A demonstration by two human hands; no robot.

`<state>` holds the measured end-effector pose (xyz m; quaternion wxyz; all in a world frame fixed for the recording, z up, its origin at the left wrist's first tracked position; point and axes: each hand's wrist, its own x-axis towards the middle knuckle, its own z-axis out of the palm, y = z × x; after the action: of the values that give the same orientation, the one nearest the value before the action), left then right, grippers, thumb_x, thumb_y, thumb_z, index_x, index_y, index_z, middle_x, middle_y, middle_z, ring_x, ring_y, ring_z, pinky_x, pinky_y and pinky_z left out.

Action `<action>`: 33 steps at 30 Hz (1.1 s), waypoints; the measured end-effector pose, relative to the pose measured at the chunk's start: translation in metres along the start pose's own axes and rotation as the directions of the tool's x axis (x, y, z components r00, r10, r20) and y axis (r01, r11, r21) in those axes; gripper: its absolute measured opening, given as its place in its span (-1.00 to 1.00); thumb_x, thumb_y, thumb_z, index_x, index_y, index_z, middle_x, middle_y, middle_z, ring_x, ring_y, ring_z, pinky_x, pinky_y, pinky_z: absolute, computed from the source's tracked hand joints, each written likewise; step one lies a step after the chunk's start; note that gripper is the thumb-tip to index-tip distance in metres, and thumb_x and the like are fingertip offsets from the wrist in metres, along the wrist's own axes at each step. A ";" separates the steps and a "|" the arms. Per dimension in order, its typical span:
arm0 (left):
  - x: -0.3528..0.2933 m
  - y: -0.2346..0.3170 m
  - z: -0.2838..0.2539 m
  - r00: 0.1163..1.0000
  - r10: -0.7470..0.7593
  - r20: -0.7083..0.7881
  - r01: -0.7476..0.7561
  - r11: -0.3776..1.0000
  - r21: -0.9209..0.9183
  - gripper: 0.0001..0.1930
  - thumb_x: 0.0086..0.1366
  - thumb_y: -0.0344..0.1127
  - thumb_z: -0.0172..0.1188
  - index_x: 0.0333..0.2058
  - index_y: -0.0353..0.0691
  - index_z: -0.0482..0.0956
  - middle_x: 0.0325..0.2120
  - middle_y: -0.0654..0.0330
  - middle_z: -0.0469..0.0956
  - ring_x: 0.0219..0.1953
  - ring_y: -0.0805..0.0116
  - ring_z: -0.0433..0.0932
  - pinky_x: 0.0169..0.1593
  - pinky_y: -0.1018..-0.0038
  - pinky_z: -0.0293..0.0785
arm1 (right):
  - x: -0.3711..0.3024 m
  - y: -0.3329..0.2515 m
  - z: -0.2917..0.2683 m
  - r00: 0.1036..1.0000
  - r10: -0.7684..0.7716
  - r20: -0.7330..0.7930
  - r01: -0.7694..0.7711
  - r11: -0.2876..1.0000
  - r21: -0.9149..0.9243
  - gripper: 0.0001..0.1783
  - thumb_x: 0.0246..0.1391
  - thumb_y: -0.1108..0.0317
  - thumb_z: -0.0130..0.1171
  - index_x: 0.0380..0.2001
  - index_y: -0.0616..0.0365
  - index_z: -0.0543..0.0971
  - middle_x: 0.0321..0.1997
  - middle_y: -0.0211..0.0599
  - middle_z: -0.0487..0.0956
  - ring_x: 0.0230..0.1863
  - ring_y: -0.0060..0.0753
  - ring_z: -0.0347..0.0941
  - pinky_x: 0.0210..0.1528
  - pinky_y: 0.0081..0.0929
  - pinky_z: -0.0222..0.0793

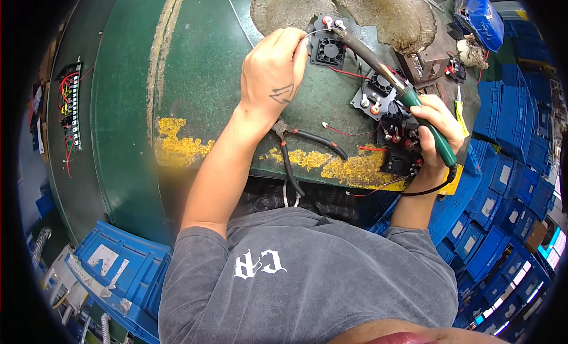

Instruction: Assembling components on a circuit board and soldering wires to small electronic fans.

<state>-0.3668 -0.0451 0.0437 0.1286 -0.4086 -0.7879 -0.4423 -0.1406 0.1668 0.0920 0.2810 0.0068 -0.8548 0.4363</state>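
Observation:
My right hand [439, 126] is wrapped round the green handle of a soldering iron [408, 96]. The iron slants up to the left, its tip at a round terminal on a dark panel with a small black fan [330, 50]. Closed in a pinch, my left hand [273, 69] holds thin solder wire [318, 31]; one end reaches the same terminal, while the rest trails off toward the far edge. The left fingertips are partly hidden. Below the left hand lie pliers [290, 144] with black and orange handles. More fan panels [373, 101] with red and black wires sit near my right hand.
A worn brown pad [390, 18] covers the far part of the green table [207, 66]. At the right stand a metal box [423, 66] and a blue container [482, 21]. Stacked blue bins [503, 184] fill the right side; another blue bin [115, 270] is at lower left.

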 end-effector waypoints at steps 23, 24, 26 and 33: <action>0.000 -0.001 -0.003 0.998 -0.021 -0.053 0.020 1.000 -0.015 -0.96 0.29 -0.45 0.26 -0.30 -0.24 0.58 -0.46 0.05 0.61 -0.41 0.01 0.63 -0.33 0.25 0.54 | 0.000 0.001 0.000 1.000 -0.022 0.016 0.022 1.000 -0.022 -0.61 0.05 0.24 0.29 -0.23 0.41 0.71 -0.18 0.12 0.67 -0.15 -0.03 0.62 -0.02 -0.25 0.50; 0.000 -0.001 -0.003 0.998 -0.018 -0.057 0.017 1.000 -0.016 -0.96 0.29 -0.45 0.26 -0.31 -0.25 0.58 -0.47 0.05 0.61 -0.42 0.01 0.63 -0.33 0.25 0.54 | 0.000 0.001 0.000 1.000 -0.016 0.014 0.017 1.000 -0.019 -0.61 0.05 0.24 0.29 -0.23 0.41 0.71 -0.18 0.12 0.67 -0.15 -0.03 0.62 -0.03 -0.25 0.50; 0.000 0.000 -0.003 0.998 -0.027 -0.054 0.026 0.999 -0.020 -0.96 0.29 -0.45 0.26 -0.31 -0.25 0.59 -0.46 0.04 0.62 -0.42 0.01 0.63 -0.32 0.25 0.54 | 0.000 0.000 0.000 1.000 -0.010 0.011 0.010 1.000 -0.016 -0.61 0.05 0.24 0.29 -0.22 0.42 0.71 -0.18 0.12 0.67 -0.15 -0.03 0.62 -0.03 -0.25 0.50; -0.001 -0.002 -0.004 0.997 -0.049 -0.065 0.045 0.997 -0.059 -0.96 0.28 -0.48 0.26 -0.30 -0.27 0.60 -0.43 0.02 0.63 -0.38 0.00 0.65 -0.30 0.27 0.56 | -0.001 0.001 -0.001 1.000 -0.013 0.004 0.013 1.000 -0.008 -0.61 0.07 0.24 0.29 -0.22 0.42 0.70 -0.18 0.11 0.67 -0.15 -0.04 0.62 -0.03 -0.27 0.50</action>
<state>-0.3688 -0.0491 0.0442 0.1326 -0.3786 -0.7796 -0.4809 -0.1399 0.1676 0.0913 0.2822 0.0123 -0.8570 0.4311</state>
